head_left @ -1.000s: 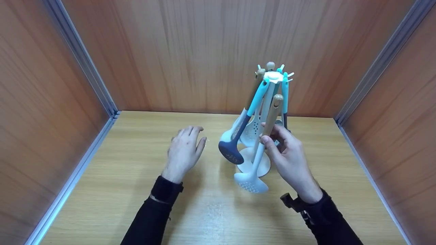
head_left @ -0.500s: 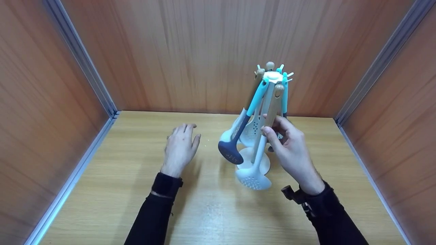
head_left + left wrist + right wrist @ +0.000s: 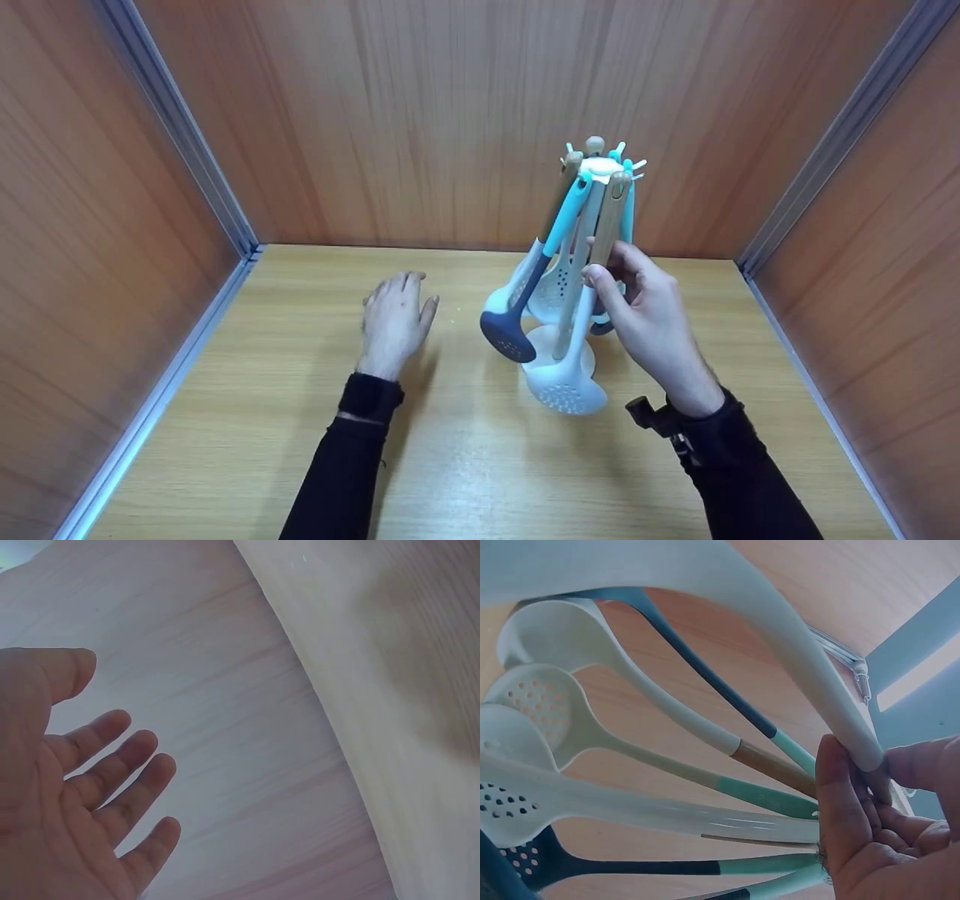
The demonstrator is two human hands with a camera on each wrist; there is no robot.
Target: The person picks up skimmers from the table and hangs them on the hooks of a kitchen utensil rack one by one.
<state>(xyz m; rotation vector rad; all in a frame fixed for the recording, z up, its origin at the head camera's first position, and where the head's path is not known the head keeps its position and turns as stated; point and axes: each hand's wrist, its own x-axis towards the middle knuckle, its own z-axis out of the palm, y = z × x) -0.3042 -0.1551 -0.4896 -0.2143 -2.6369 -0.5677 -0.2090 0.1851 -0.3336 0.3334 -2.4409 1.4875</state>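
Note:
My right hand (image 3: 651, 315) pinches a white skimmer (image 3: 568, 390) with a wooden handle, holding it in front of a utensil rack (image 3: 602, 166). The skimmer's perforated bowl hangs low, and its handle top is beside the rack's white head. In the right wrist view, thumb and fingers grip where the white shaft meets the wood. On the rack hang several utensils, among them a dark blue slotted one (image 3: 510, 334) with a turquoise handle. My left hand (image 3: 391, 322) hovers over the table at the left, holding nothing; the left wrist view shows its fingers (image 3: 139, 750) spread and relaxed.
The light wooden table (image 3: 262, 390) is enclosed by a wooden back panel (image 3: 420, 120) and side panels with grey metal corner strips. The rack's round white base (image 3: 534, 349) stands on the table, partly hidden behind the skimmer.
My right hand has raised the skimmer and shifted it slightly right, bringing its handle top up to the rack's head. My left hand has drifted a little to the left.

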